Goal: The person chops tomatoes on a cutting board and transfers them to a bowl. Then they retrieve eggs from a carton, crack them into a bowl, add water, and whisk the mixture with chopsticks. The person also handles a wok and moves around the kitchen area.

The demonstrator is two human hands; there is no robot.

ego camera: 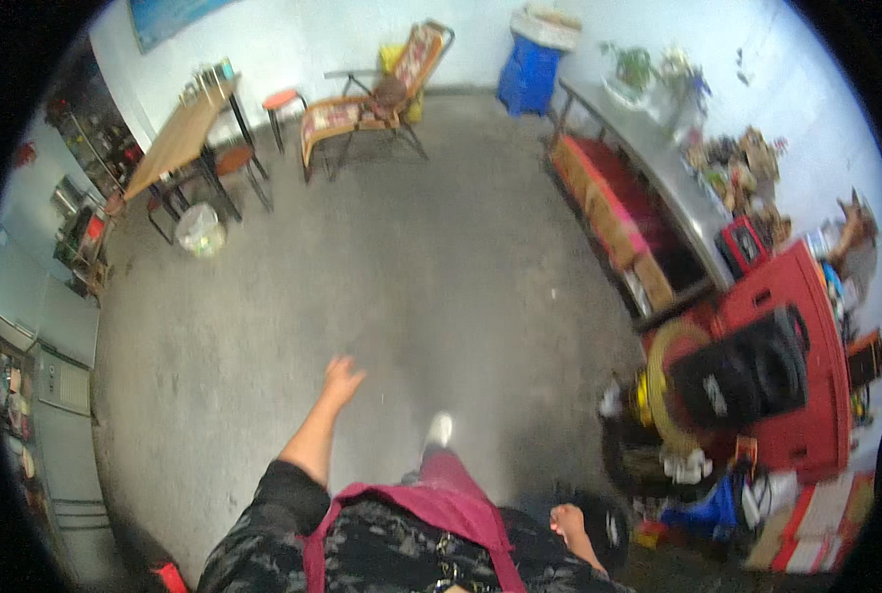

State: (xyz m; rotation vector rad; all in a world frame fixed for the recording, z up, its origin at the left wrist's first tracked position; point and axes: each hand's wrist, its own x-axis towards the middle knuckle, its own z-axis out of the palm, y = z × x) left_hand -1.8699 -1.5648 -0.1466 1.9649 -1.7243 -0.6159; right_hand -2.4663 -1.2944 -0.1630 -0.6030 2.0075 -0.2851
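Note:
My left hand (343,379) is held out in front of me above the grey concrete floor (381,282), with nothing in it and its fingers apart, somewhat blurred. At my right side my right hand (567,519) hangs low with its fingers curled; whether they are fully closed cannot be told, and no object shows in it. A dark round thing lies just beyond that hand. Below me show a maroon apron (426,504) over a black patterned top and one white shoe (441,430) on the floor.
A wooden table (181,137), stools, a lined waste bin (201,231) and a reclining chair (337,122) stand ahead left. A blue bin (531,78) is ahead. On the right are a metal-topped table (656,148), a red cabinet (819,319), a black speaker (741,370) and cardboard boxes (819,519).

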